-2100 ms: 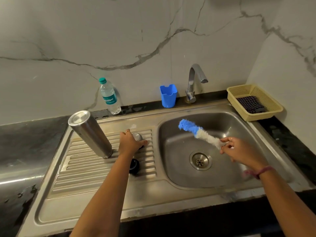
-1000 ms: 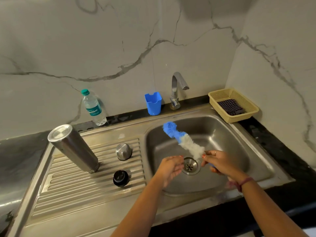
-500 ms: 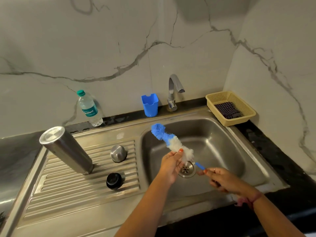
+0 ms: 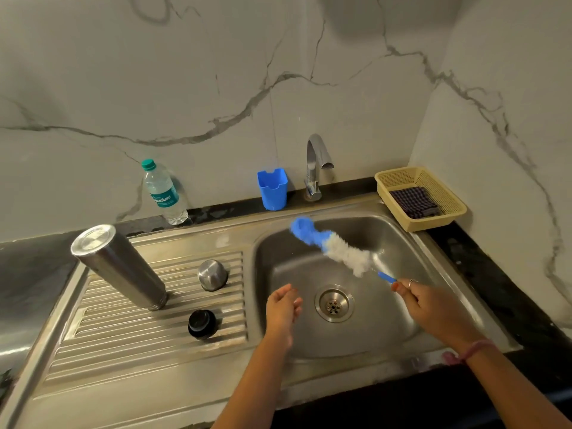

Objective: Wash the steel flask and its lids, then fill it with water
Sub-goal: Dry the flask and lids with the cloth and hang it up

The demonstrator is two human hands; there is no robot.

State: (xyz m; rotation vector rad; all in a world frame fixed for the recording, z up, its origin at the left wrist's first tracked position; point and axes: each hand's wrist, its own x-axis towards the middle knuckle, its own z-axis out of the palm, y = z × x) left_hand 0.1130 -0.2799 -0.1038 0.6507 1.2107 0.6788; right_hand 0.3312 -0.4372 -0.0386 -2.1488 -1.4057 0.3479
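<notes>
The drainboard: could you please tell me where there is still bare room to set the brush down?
The near strip of the drainboard in front of the black lid is bare, as is its far left corner behind the steel flask. It is crowded between flask, steel cap and black lid.

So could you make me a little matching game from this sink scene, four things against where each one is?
Things:
1. steel flask
2. bottle brush
3. checked cloth
4. blue cup

Places:
A. beside the tap
B. in the yellow basket
C. upside down on the draining board
D. held by the right hand over the basin

Pairs: 1-C, 2-D, 3-B, 4-A
</notes>
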